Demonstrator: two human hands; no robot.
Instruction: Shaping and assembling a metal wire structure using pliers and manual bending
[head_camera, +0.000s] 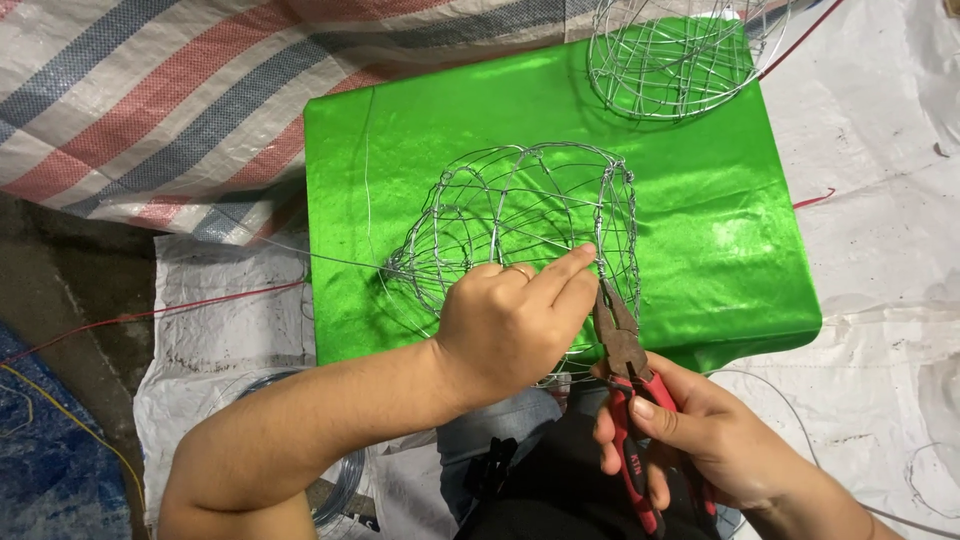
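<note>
A round cage-like frame of thin silver wire lies on its side on a shiny green sheet. My left hand reaches across and grips the frame's near rim, its forefinger stretched out along a wire. My right hand holds rusty pliers with red handles; the jaws point up and bite on a wire of the frame just beside my left fingertip.
A second wire frame stands at the far right corner of the green sheet. A striped woven tarp lies at the left, white sacking at the right. Loose red wire and a wire coil lie near my left arm.
</note>
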